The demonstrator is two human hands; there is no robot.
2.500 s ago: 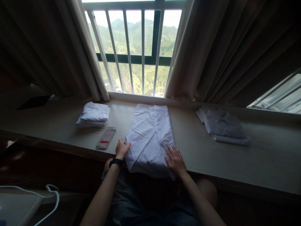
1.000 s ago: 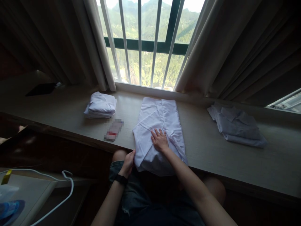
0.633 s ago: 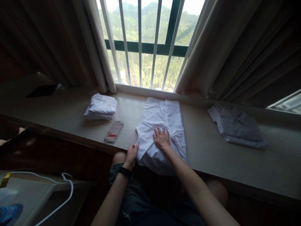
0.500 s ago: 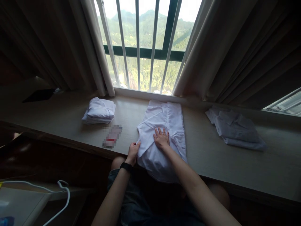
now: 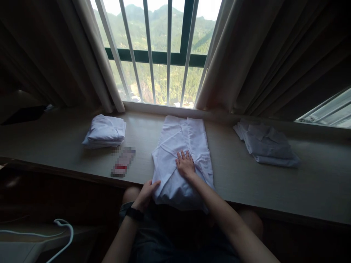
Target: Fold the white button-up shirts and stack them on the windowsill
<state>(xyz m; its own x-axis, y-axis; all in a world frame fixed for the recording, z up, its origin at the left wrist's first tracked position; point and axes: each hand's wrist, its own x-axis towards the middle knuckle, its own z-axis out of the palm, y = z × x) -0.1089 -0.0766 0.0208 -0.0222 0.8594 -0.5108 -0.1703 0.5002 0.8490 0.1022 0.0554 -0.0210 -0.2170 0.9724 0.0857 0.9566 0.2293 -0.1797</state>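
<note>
1 garment (image 5: 168, 159), wht., folded, creased, ctr. frame; lower end past bench (image 5: 223, 168) edge. R hand (image 5: 185, 164): grip flat atop, fingers apart. L hand (image 5: 148, 191): lower-left edge, grip can't tell. Bench strip betw. garment & rt. stack (image 5: 267, 144).

1. Right hand (image 5: 185, 167): palm down, laid flat; right fingers (image 5: 182, 157) slightly spread, tips directed away from the body.
2. Right forearm (image 5: 219, 206): runs diagonally back from those fingers toward the body's right side.
3. Left hand (image 5: 146, 193): left of the right fingers and nearer the body; left thumb (image 5: 156, 185) extended forward and inward. Remaining left fingers partly hidden; grip undetermined.
4. Left forearm (image 5: 120, 237): slants back from the left thumb, outward.
</note>
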